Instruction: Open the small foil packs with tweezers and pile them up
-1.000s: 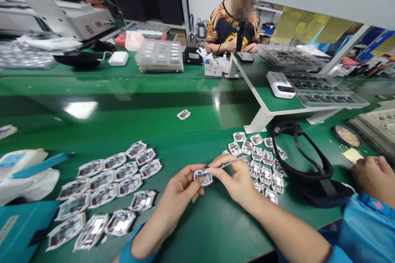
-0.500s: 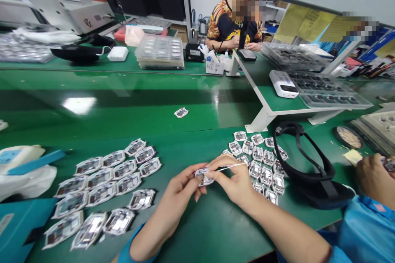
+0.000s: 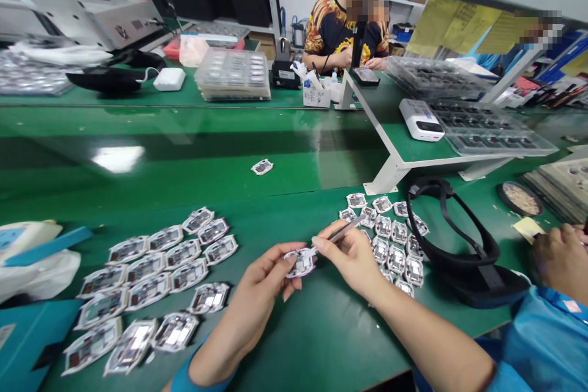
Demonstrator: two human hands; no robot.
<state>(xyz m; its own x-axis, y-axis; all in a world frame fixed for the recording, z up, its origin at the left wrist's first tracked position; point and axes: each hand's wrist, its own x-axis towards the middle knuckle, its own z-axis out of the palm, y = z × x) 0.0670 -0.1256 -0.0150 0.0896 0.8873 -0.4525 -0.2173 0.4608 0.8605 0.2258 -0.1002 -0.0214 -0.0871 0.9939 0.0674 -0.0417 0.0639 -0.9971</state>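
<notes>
My left hand [image 3: 265, 282] pinches a small white-rimmed electronic casing [image 3: 303, 262] by its left end, circuit parts facing up. In my right hand [image 3: 353, 258] are slim metal tweezers [image 3: 345, 229], held between thumb and fingers; their tips are at the casing's upper right edge, where fine detail is too small to make out. Rows of similar casings [image 3: 147, 290] lie on the green table to the left. Behind my right hand is another group of casings [image 3: 383, 226], partly hidden by it.
A black head strap with visor [image 3: 487, 269] lies at right, near a co-worker's hand [image 3: 560, 257] and a round dish [image 3: 520, 198]. A white-legged raised shelf [image 3: 388, 174] stands behind. One lone casing [image 3: 262, 166] sits mid-table. Another person [image 3: 344, 30] sits opposite.
The tweezers have turned in my right hand, now showing their broad grey side. My right hand has shifted slightly off the casing, uncovering more of it. The view has moved a little.
</notes>
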